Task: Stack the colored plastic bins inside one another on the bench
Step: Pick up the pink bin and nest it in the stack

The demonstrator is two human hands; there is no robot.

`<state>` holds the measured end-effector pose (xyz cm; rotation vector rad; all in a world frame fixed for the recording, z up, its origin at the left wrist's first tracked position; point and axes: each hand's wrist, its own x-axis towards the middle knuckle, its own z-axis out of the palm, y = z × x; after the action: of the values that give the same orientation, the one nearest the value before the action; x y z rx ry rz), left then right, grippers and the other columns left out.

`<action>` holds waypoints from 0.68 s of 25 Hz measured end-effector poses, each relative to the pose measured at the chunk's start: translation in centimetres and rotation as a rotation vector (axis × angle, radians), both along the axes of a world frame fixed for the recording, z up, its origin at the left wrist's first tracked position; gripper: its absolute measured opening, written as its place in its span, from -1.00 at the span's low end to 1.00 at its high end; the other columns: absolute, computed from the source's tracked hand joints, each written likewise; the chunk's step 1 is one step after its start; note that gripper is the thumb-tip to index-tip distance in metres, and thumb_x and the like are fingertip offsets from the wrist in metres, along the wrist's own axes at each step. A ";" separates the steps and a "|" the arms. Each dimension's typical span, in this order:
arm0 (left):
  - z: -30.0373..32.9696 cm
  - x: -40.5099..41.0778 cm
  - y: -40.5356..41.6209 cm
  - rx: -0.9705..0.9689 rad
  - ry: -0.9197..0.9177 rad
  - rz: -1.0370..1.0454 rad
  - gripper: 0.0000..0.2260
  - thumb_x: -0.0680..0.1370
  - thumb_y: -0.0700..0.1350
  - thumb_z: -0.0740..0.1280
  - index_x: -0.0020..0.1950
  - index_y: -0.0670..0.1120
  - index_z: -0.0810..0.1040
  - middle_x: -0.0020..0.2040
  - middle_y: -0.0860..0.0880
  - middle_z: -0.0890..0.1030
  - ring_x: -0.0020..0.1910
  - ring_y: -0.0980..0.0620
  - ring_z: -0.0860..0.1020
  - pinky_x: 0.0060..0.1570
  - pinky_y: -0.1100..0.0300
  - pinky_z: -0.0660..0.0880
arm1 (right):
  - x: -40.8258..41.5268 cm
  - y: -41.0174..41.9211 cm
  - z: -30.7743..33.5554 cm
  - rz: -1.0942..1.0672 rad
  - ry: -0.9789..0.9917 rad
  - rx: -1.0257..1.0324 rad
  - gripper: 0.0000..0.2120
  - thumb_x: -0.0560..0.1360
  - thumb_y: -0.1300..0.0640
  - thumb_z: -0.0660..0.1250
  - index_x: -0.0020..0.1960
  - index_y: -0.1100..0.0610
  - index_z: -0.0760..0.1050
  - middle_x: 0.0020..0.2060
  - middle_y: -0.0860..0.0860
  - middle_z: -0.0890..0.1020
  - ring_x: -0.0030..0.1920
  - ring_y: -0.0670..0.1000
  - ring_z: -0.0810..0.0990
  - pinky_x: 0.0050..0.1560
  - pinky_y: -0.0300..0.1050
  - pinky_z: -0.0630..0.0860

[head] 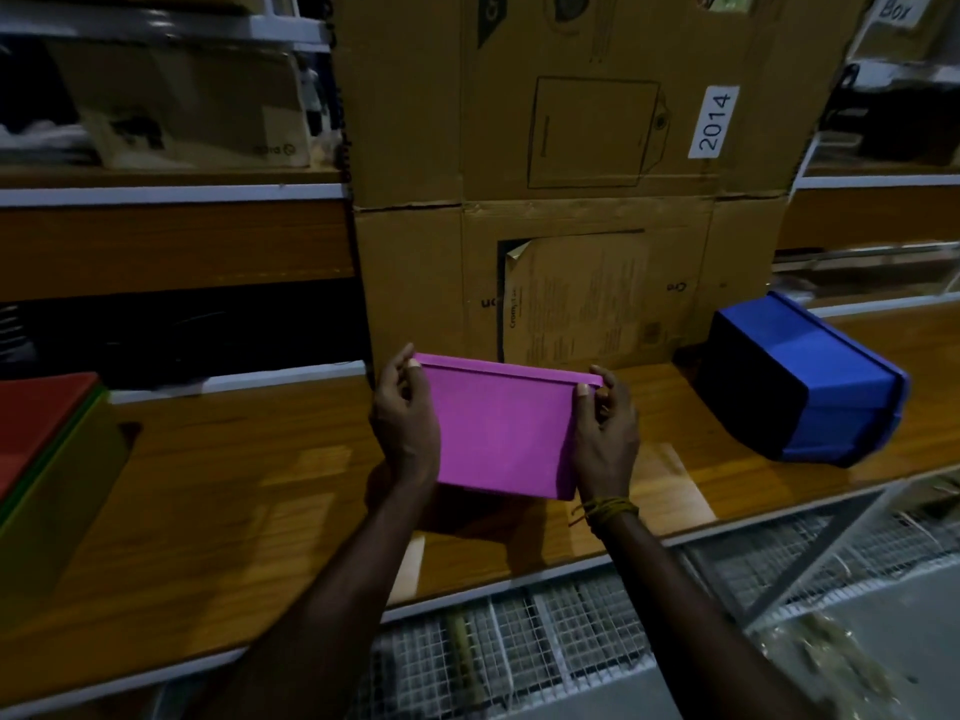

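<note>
A pink plastic bin [501, 433] is held over the middle of the wooden bench [249, 491], its long side facing me. My left hand [405, 423] grips its left end and my right hand [605, 433] grips its right end, thumbs on the rim. A blue bin [810, 381] lies tipped on its side on the bench at the right. At the far left a red bin [36, 418] sits nested inside a green bin [57, 501].
Tall cardboard boxes [571, 200] stand at the back of the bench behind the pink bin. Shelving with more boxes runs along the left and right. White wire mesh [519, 646] lies below the bench's front edge.
</note>
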<state>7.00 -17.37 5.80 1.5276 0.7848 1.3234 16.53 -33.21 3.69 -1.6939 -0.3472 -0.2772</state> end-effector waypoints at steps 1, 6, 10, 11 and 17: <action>-0.4 -0.9 -0.2 -0.005 -0.001 0.026 -0.73 0.65 -0.10 0.19 0.30 -0.10 0.55 0.20 0.03 0.60 0.12 0.15 0.53 -0.07 0.55 0.41 | -0.5 -0.1 -0.4 0.019 -0.004 0.002 -0.69 0.59 -0.07 0.24 0.32 -0.07 0.44 0.15 0.08 0.51 0.11 0.05 0.55 0.01 -0.07 0.52; -3.6 -6.1 -1.2 -0.035 0.027 0.093 -0.80 0.62 -0.12 0.24 0.18 -0.10 0.57 0.10 -0.02 0.62 0.08 0.04 0.57 -0.01 0.30 0.50 | -4.1 -0.6 -3.2 0.183 -0.005 -0.006 -0.72 0.59 0.03 0.28 0.29 -0.04 0.47 0.19 0.01 0.59 0.13 -0.02 0.59 0.07 -0.08 0.57; -6.9 -9.8 -1.4 -0.051 0.151 0.113 -0.83 0.56 -0.16 0.30 0.08 0.08 0.55 0.05 -0.06 0.62 -0.01 -0.03 0.60 -0.10 0.04 0.60 | -6.3 -0.1 -5.5 0.250 0.046 -0.068 -0.64 0.58 0.18 0.24 0.36 0.03 0.45 0.20 -0.02 0.58 0.14 -0.02 0.55 0.09 -0.14 0.49; -7.6 -10.4 -1.5 -0.072 0.190 0.108 -0.80 0.55 -0.18 0.30 0.07 0.11 0.54 0.06 -0.06 0.62 -0.02 -0.03 0.61 -0.12 0.03 0.61 | -6.6 0.3 -6.1 0.254 0.059 -0.086 -0.62 0.57 0.21 0.24 0.38 0.04 0.44 0.19 -0.02 0.57 0.16 -0.02 0.54 0.11 -0.14 0.47; -10.0 -13.4 -2.5 -0.083 0.320 0.058 -0.73 0.52 -0.27 0.31 0.08 0.07 0.58 0.11 -0.04 0.54 -0.10 0.21 0.53 -0.11 0.18 0.59 | -7.6 2.2 -9.9 0.203 0.214 -0.184 -0.49 0.51 0.20 0.31 0.45 0.14 0.32 0.16 0.16 0.62 0.14 0.15 0.60 0.09 -0.06 0.51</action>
<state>-6.36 -19.90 -4.20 1.6820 1.0783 1.0858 8.94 -31.05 -6.18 -1.8324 -0.3906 0.0878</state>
